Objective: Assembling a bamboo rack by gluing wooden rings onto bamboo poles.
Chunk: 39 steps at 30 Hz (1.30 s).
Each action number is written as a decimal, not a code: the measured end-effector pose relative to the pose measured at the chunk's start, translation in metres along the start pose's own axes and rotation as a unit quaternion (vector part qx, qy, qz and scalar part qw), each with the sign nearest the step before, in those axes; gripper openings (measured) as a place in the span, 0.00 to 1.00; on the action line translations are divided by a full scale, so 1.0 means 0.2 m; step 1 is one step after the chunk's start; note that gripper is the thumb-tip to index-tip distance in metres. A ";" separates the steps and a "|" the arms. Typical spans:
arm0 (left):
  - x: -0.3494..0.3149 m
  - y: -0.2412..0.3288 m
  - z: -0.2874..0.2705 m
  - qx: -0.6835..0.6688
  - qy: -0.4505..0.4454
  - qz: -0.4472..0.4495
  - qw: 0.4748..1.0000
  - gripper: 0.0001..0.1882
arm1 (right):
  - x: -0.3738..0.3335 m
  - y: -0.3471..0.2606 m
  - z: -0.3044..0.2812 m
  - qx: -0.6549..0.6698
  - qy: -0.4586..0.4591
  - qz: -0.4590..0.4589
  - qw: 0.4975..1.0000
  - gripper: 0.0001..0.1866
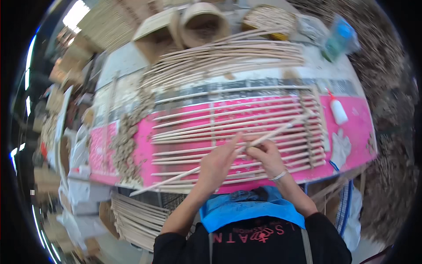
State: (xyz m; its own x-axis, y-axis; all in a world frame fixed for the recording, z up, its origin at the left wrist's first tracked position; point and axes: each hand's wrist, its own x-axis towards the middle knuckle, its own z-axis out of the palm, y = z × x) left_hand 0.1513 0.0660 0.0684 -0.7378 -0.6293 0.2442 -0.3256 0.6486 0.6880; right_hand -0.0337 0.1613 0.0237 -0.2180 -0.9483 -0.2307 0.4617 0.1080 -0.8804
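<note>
A long pale wooden stick [281, 128] runs diagonally across the work, its lower left end reaching past the table's front edge. My left hand [219, 160] is closed around its middle. Just to the right, my right hand [267, 157] pinches the same stick between thumb and fingers. Beneath both hands lie several pale wooden rods [176, 153], spread in near-parallel rows on the pink tabletop [143, 154]. Their right ends meet a wooden crosspiece [317, 119]. My fingertips partly hide the stick where they grip it.
Right of the rods are a white bottle with red nozzle [338, 111] and a white glove [340, 149]. Small brown lumps [125, 147] are heaped at left. More rods [228, 55], a round container [204, 24] and a green bottle [336, 43] stand or lie behind.
</note>
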 end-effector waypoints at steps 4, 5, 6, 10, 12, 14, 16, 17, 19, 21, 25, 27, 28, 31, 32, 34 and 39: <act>-0.08 -0.03 -0.11 -0.039 0.041 -0.057 0.997 0.28 | 0.05 -0.06 0.06 0.028 -0.020 -0.021 0.999 0.18; -0.07 -0.01 -0.14 -0.062 0.030 -0.081 0.994 0.27 | 0.06 -0.09 0.06 0.029 0.001 -0.024 0.999 0.18; -0.07 0.00 -0.15 -0.082 0.019 -0.107 0.991 0.26 | 0.06 -0.10 0.01 0.036 0.009 -0.040 0.999 0.18; -0.07 -0.03 -0.14 -0.097 0.012 -0.097 0.990 0.25 | 0.05 -0.16 -0.10 0.022 0.021 -0.067 0.997 0.18; -0.06 -0.01 -0.17 -0.105 0.001 -0.102 0.989 0.24 | 0.06 -0.19 -0.14 0.044 0.043 -0.090 0.994 0.17; -0.07 -0.02 -0.18 -0.110 -0.005 -0.114 0.987 0.24 | 0.07 -0.19 -0.16 0.057 0.050 -0.099 0.992 0.17; -0.08 -0.04 -0.18 -0.129 -0.013 -0.112 0.985 0.22 | 0.08 -0.19 -0.17 0.052 0.039 -0.098 0.993 0.17; -0.09 -0.04 -0.18 -0.128 -0.014 -0.113 0.985 0.22 | 0.08 -0.18 -0.17 0.053 0.039 -0.098 0.993 0.17; -0.09 -0.04 -0.19 -0.127 -0.019 -0.129 0.983 0.20 | 0.08 -0.19 -0.19 0.047 0.070 -0.093 0.992 0.14; -0.09 -0.06 -0.19 -0.124 -0.017 -0.125 0.984 0.19 | 0.09 -0.18 -0.24 0.018 0.064 -0.072 0.995 0.15; -0.08 -0.10 -0.19 -0.112 -0.024 -0.118 0.986 0.17 | 0.07 -0.21 -0.25 0.053 0.024 -0.074 0.996 0.18; -0.06 -0.10 -0.19 -0.112 -0.027 -0.121 0.986 0.17 | 0.05 -0.25 -0.22 0.071 0.027 -0.069 0.995 0.18; -0.05 -0.10 -0.19 -0.113 -0.031 -0.124 0.985 0.17 | 0.05 -0.26 -0.21 0.087 0.030 -0.064 0.994 0.19; -0.01 -0.08 -0.18 -0.126 -0.038 -0.136 0.982 0.16 | 0.07 -0.20 -0.30 0.039 0.038 -0.046 0.997 0.21; 0.00 -0.08 -0.18 -0.127 -0.041 -0.135 0.982 0.16 | 0.08 -0.18 -0.32 0.009 0.060 -0.029 0.998 0.24; 0.02 -0.10 -0.17 -0.125 -0.047 -0.125 0.983 0.16 | 0.08 -0.17 -0.35 0.015 0.050 -0.036 0.998 0.23; 0.07 -0.14 -0.15 -0.117 -0.052 -0.145 0.981 0.16 | 0.07 -0.19 -0.36 0.066 0.035 -0.056 0.996 0.23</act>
State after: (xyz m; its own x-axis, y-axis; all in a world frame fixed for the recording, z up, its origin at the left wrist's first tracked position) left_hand 0.1684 0.0271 0.0732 -0.6947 -0.7177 -0.0479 -0.3955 0.3255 0.8589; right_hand -0.1147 0.1660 0.0239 -0.3318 -0.9285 -0.1670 0.5400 -0.0418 -0.8407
